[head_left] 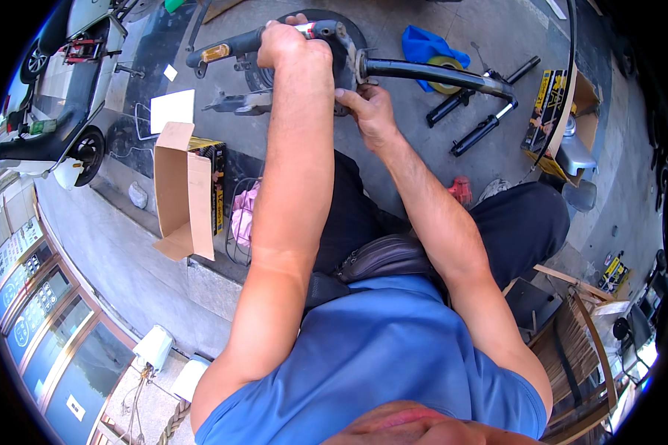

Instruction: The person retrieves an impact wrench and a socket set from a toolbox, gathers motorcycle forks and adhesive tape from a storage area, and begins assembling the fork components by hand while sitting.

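Open cardboard box [182, 189]; blue cloth [423, 43].

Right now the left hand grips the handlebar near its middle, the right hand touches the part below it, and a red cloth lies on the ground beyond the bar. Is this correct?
Not quite: the cloth is blue, not red, as the head view shows. The rest holds: the left hand grips the handlebar near its middle and the right hand touches the part below it.

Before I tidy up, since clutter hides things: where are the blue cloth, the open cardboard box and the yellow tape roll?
blue cloth [420, 43], head view, upper fold.
open cardboard box [179, 189], head view, raised flap.
yellow tape roll [447, 74], head view, ring's face.
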The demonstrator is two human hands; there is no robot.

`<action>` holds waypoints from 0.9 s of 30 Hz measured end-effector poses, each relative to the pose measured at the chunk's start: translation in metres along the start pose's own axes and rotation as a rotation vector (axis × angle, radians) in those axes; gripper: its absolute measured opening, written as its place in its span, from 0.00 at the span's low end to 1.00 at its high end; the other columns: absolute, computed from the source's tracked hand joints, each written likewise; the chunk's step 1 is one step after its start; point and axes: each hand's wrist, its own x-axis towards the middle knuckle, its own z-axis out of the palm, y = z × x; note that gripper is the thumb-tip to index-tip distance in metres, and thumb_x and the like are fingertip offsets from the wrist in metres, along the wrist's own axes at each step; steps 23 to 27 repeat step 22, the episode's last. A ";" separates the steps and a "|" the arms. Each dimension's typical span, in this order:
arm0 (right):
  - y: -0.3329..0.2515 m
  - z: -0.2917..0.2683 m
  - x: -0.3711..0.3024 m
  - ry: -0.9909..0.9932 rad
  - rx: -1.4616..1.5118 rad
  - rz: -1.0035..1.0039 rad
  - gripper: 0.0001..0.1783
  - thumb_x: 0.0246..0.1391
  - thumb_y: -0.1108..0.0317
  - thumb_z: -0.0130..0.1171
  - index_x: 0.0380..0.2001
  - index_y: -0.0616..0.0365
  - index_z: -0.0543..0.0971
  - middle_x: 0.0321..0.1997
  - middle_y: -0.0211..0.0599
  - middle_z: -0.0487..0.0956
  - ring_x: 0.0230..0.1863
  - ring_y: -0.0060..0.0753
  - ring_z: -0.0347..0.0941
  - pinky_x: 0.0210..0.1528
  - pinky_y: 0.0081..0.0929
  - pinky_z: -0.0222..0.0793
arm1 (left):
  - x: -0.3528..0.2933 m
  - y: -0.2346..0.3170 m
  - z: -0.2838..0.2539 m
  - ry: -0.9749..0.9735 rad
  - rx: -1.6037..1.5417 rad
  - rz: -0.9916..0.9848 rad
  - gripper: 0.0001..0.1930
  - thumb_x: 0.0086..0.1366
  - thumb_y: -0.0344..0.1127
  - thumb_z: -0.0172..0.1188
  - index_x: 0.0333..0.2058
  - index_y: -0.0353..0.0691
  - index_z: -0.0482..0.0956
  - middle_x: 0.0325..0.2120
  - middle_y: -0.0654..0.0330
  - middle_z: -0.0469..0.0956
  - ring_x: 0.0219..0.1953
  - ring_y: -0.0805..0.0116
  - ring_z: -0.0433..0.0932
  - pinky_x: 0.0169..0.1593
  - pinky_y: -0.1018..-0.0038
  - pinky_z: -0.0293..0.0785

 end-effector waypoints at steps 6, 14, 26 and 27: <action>0.093 -0.068 -0.004 0.043 0.387 0.214 0.15 0.54 0.71 0.63 0.42 0.69 0.77 0.39 0.42 0.81 0.41 0.33 0.79 0.47 0.35 0.76 | 0.026 -0.068 -0.065 0.289 0.307 0.078 0.15 0.68 0.25 0.50 0.51 0.26 0.63 0.41 0.48 0.75 0.34 0.59 0.80 0.37 0.60 0.81; 0.191 -0.130 -0.041 0.009 0.357 0.512 0.18 0.52 0.72 0.63 0.45 0.69 0.75 0.43 0.43 0.81 0.45 0.37 0.79 0.52 0.38 0.74 | 0.054 -0.112 -0.174 0.534 0.477 -0.047 0.28 0.66 0.26 0.49 0.60 0.35 0.47 0.50 0.42 0.72 0.47 0.51 0.79 0.52 0.51 0.74; 0.224 -0.163 -0.032 -0.106 0.466 0.631 0.21 0.56 0.66 0.61 0.50 0.64 0.74 0.48 0.42 0.81 0.51 0.40 0.79 0.63 0.48 0.67 | 0.092 -0.135 -0.219 0.756 0.714 -0.043 0.29 0.62 0.30 0.55 0.62 0.45 0.58 0.62 0.52 0.64 0.56 0.51 0.73 0.60 0.50 0.68; 0.224 -0.163 -0.032 -0.106 0.466 0.631 0.21 0.56 0.66 0.61 0.50 0.64 0.74 0.48 0.42 0.81 0.51 0.40 0.79 0.63 0.48 0.67 | 0.092 -0.135 -0.219 0.756 0.714 -0.043 0.29 0.62 0.30 0.55 0.62 0.45 0.58 0.62 0.52 0.64 0.56 0.51 0.73 0.60 0.50 0.68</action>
